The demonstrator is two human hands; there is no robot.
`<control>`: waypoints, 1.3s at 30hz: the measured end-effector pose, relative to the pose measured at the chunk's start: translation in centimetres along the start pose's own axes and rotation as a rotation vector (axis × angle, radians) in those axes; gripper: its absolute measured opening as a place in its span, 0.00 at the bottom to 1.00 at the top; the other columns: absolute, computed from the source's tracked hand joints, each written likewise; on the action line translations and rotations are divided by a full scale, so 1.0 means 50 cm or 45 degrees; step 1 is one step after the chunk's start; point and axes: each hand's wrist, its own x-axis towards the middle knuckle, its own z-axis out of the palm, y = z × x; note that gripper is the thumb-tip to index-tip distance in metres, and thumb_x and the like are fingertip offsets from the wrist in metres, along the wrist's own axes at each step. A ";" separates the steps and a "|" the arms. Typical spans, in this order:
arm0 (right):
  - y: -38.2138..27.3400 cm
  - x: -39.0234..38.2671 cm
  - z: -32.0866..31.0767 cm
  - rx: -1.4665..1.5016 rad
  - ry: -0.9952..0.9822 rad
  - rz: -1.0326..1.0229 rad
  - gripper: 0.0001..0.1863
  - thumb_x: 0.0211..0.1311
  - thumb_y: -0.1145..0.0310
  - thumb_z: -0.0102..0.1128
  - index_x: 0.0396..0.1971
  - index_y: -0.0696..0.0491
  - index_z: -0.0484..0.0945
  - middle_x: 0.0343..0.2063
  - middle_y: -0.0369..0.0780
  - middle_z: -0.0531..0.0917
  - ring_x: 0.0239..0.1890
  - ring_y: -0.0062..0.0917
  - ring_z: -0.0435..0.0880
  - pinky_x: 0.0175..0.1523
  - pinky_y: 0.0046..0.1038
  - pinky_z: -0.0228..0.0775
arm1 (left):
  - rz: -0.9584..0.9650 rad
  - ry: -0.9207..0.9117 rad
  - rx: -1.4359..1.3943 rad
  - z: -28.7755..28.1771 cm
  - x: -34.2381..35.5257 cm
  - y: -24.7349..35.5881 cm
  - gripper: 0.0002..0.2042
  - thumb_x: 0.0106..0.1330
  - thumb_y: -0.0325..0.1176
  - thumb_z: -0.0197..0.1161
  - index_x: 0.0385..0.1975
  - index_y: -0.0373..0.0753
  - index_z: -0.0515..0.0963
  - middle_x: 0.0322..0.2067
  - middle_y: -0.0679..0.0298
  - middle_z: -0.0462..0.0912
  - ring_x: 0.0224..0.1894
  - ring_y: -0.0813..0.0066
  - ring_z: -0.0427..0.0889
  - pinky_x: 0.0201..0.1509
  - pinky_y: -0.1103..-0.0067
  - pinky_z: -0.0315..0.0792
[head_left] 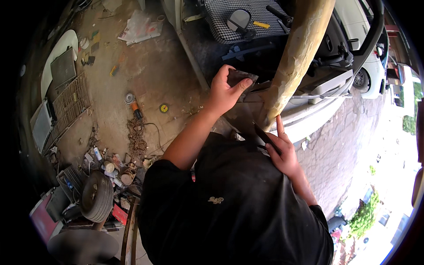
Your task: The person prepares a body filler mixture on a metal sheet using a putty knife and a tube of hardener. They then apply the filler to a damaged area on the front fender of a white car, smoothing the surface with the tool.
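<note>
With left grip closed on a dark, flat, rectangular plate, holds it left of the curved, patchy-yellow car-body rail; with right grip closed around a dark, narrow blade, rests forefinger seemingly against rail's lower end. Best, probably, to press lightly.

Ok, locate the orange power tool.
The orange power tool lies on the floor in the head view, left of the left hand, near a yellow disc.

Your head-worn fisheye camera looks steeply down over your torso. Both your hands appear close by.
</note>
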 end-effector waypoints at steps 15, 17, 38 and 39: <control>0.019 -0.099 0.000 0.297 0.277 0.273 0.15 0.69 0.69 0.60 0.49 0.63 0.80 0.30 0.41 0.82 0.30 0.22 0.79 0.39 0.25 0.72 | -0.317 0.295 -0.245 0.091 -0.162 -0.044 0.16 0.68 0.39 0.69 0.46 0.33 0.75 0.41 0.63 0.84 0.44 0.81 0.80 0.51 0.79 0.74; 0.038 -0.121 0.004 0.337 0.341 0.328 0.15 0.69 0.68 0.60 0.49 0.64 0.80 0.29 0.40 0.82 0.31 0.21 0.78 0.39 0.24 0.71 | -0.227 0.260 -0.177 0.094 -0.170 -0.050 0.16 0.68 0.38 0.69 0.46 0.33 0.75 0.41 0.63 0.84 0.44 0.80 0.80 0.52 0.79 0.74; 0.014 -0.135 0.021 0.485 0.286 0.585 0.15 0.69 0.66 0.62 0.45 0.63 0.81 0.33 0.37 0.83 0.36 0.18 0.77 0.43 0.22 0.69 | 0.744 -0.042 0.980 0.004 -0.073 0.027 0.17 0.55 0.39 0.76 0.26 0.38 0.72 0.22 0.60 0.76 0.24 0.60 0.77 0.27 0.69 0.71; 0.010 -0.134 0.024 0.504 0.290 0.593 0.15 0.69 0.66 0.62 0.45 0.63 0.81 0.33 0.37 0.83 0.36 0.17 0.77 0.44 0.22 0.70 | 0.857 -0.145 1.079 -0.006 -0.051 0.045 0.17 0.53 0.39 0.76 0.25 0.39 0.72 0.22 0.61 0.75 0.24 0.61 0.77 0.28 0.70 0.71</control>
